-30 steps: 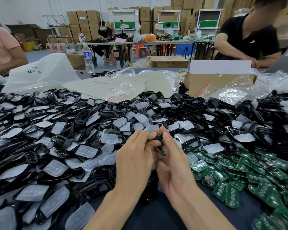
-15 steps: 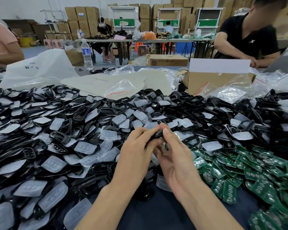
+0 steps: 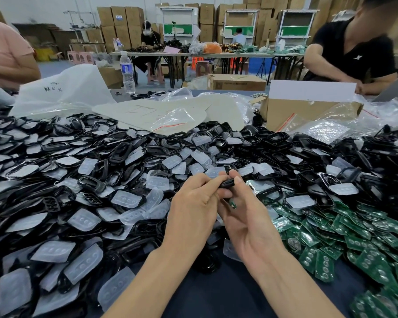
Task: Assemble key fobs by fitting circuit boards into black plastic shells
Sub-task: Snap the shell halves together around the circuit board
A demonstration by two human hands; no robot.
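Note:
Both my hands meet over the middle of the table around one black plastic shell (image 3: 227, 183). My left hand (image 3: 194, 207) pinches the shell's left end with its fingertips. My right hand (image 3: 244, 210) grips the right end with thumb and fingers. A small green circuit board (image 3: 233, 204) pokes out below the shell between my palms. A big heap of black shells (image 3: 83, 171) mixed with translucent button pads (image 3: 126, 199) covers the table's left and middle. Green circuit boards (image 3: 345, 228) lie piled at the right.
A cardboard box (image 3: 308, 111) with plastic bags stands at the back right, a beige sheet (image 3: 170, 113) and a white bag (image 3: 62, 92) at the back. A water bottle (image 3: 127, 72) stands beyond. Persons sit at far left and far right. Dark blue tabletop (image 3: 216, 294) shows near me.
My hands have shifted a little on the shell, pressing it together. The green board, seen between my palms a second ago, still shows below the shell.

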